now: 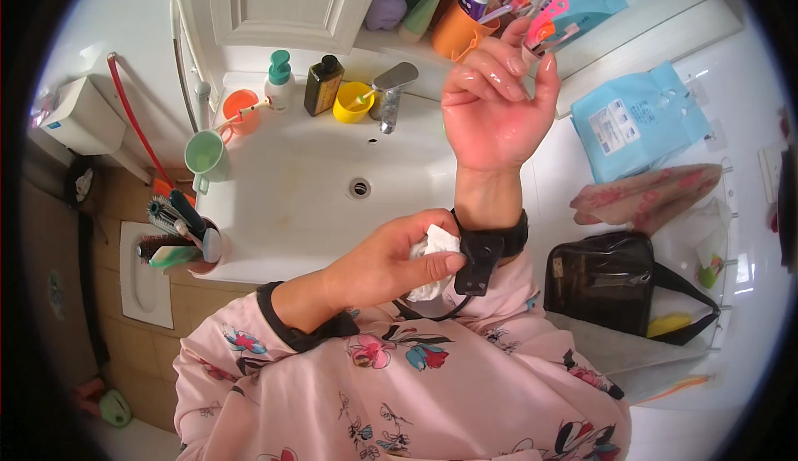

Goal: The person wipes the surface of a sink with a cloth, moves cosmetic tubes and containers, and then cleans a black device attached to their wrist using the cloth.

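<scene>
My left hand (378,261) holds a crumpled white tissue (437,243) between its thumb and fingers. It presses close to the black strap (507,238) around my right wrist, beside a black block on that strap. My right hand (497,120) is raised over the right edge of the white washbasin (291,228), palm up. The skin looks wet and shiny. Its fingers are loosely curled with the thumb apart, and nothing shows in the palm. Another black strap (303,340) circles my left wrist below a pink floral sleeve (241,340).
Along the basin's back stand a pump bottle (280,83), a dark bottle (323,85), a yellow cup (353,103) and the tap (391,95). A green mug (206,155) and a holder of brushes (199,241) line its left. Rightward lie a blue pack (640,120) and black bag (600,282).
</scene>
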Available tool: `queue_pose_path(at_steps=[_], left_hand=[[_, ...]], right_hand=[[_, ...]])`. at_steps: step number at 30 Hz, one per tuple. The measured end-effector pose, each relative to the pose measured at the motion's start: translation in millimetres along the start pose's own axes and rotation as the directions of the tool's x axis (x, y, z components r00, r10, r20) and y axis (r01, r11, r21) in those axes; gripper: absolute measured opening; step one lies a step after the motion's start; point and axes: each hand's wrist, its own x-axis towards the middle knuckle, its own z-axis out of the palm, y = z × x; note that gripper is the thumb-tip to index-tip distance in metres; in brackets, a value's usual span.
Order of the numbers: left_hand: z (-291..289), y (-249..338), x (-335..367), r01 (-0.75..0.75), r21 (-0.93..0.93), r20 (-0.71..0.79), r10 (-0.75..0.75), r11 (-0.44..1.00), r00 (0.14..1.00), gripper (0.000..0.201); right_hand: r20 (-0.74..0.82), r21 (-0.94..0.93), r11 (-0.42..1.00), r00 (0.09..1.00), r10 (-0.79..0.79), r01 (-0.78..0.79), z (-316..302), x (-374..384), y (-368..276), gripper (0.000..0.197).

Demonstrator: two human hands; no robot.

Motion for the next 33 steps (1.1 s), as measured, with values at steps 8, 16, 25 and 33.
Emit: queue_pose_path(at_steps=[8, 16, 25, 33], left_hand=[[-2.4, 3.8, 0.4, 0.073, 0.029, -0.003, -0.073, 0.997, 0.997, 0.024], [-9.9, -0.4, -0.1, -0.016, 0.065, -0.027, 0.018, 0.998, 0.999, 0.012], [-15.8, -14.4, 10.3, -0.236, 0.308, -0.351, 0.341, 0.922, 0.872, 0.017], [-43.2, -39.9, 9.7, -0.11, 0.842, -0.028, 0.247, 0.528, 0.969, 0.03]], right_hand=[[-0.057, -0.048, 0.999, 0.998, -0.013, 0.01, -1.8, -0.8, 3.6, 0.029], [-0.077, 0.005, 0.999, 0.996, -0.039, 0.039, -10.9, 3.7, 4.6, 0.03], [-0.421, 0.082, 0.983, 0.9, -0.115, 0.164, -78.4, 12.0, 2.3, 0.024], [-0.467, 0.14, 0.955, 0.868, -0.171, 0.263, -85.1, 30.6, -0.9, 0.028]])
